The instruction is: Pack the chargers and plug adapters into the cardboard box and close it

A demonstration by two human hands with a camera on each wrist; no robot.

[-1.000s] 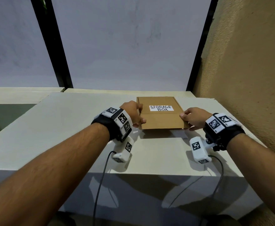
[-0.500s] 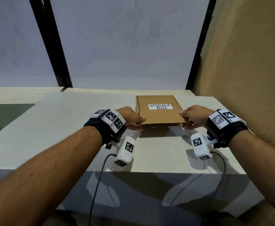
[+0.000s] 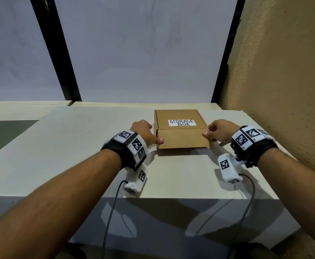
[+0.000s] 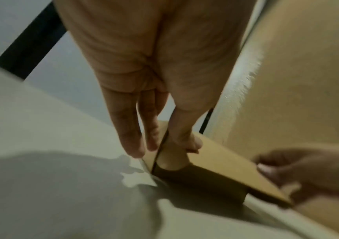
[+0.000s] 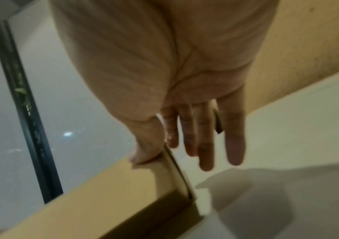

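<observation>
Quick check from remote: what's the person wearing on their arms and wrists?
Bare forearms, no sleeves. Left hand and right hand each have a black wrist strap with white blocks bearing black square markers, plus a white camera pod beneath, trailing a black cable.

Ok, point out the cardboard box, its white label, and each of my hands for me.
cardboard box (image 3: 183,139): head view, on its brown front flap.
white label (image 3: 182,122): head view, on the printed words.
left hand (image 3: 145,133): head view, on the back of the hand.
right hand (image 3: 221,130): head view, on the knuckles.
</observation>
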